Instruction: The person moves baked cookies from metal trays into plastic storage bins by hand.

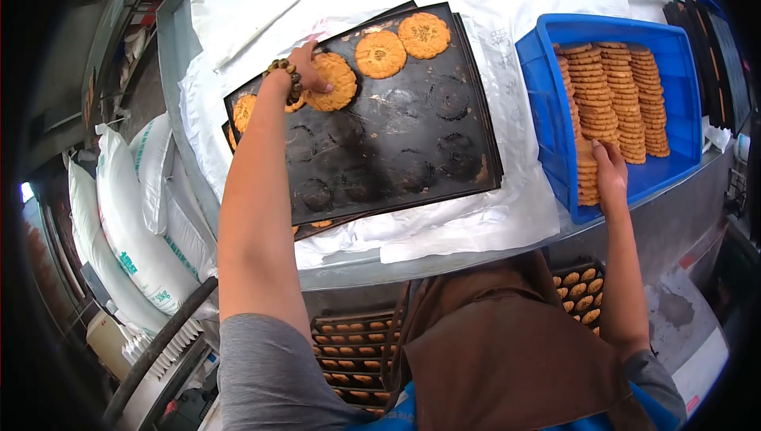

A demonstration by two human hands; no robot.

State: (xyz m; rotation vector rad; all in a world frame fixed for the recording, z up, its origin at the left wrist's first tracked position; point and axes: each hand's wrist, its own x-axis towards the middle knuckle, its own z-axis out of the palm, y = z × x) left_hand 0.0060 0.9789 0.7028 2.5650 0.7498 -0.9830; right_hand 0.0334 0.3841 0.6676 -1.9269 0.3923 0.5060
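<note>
My left hand [307, 68], with a beaded bracelet at the wrist, grips a large round golden cookie [334, 82] at the upper left of a black baking tray [380, 142]. Two more cookies [380, 55] lie along the tray's far edge, and others at its left are partly behind my forearm. Over at the right, my right hand [609, 173] reaches into a blue plastic crate [674, 169]. Its fingers are closed against the nearest stack of cookies [587, 169], with the thumb on top; the far fingers are hidden. Several tall cookie stacks [598, 86] lean together in the crate.
White plastic sheeting [507, 217] covers the metal table around the tray, which rests on other trays. Full white sacks [131, 225] stand at the left. Racks of small cookies [357, 352] are below the table edge. Dark trays [697, 59] stand beyond the crate.
</note>
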